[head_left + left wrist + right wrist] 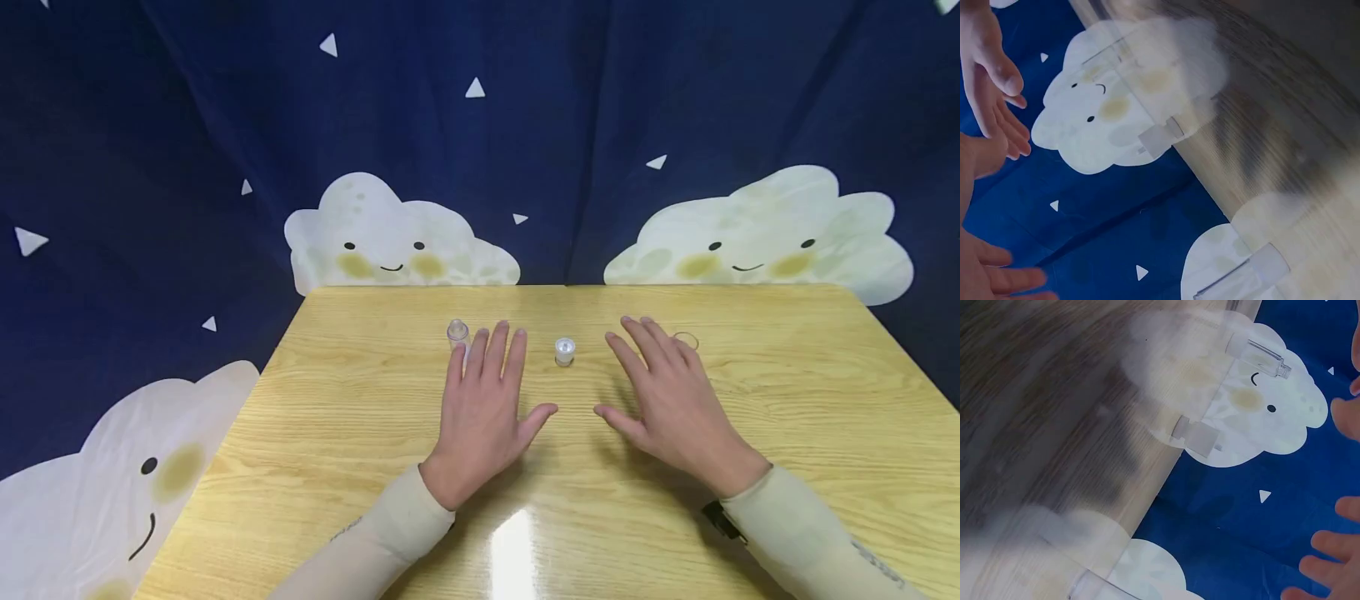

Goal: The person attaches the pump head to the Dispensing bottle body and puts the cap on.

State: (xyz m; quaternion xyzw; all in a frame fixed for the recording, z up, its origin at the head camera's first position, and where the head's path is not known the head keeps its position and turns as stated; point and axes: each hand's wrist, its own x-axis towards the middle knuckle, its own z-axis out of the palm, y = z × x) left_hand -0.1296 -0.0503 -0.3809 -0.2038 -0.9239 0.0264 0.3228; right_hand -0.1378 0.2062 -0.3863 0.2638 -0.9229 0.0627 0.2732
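My left hand (483, 412) hovers palm down over the table, fingers straight and thumb spread. Its fingertips overlap a small clear bottle (457, 330) in the head view; the right wrist view shows that bottle (1265, 359) upright with a narrow neck and whitish base. Between the two hands stands a small white cap-like piece (565, 349), also a white piece (1202, 438) in the right wrist view. My right hand (675, 400) is held likewise, fingers extended and holding nothing. Beyond its fingers shows the round rim of a clear cover (686, 340), partly hidden by the hand.
The light wood table (300, 433) ends at a straight far edge. Behind it hangs a dark blue curtain (420, 125) printed with white clouds and triangles. A bright reflection lies on the tabletop near the front.
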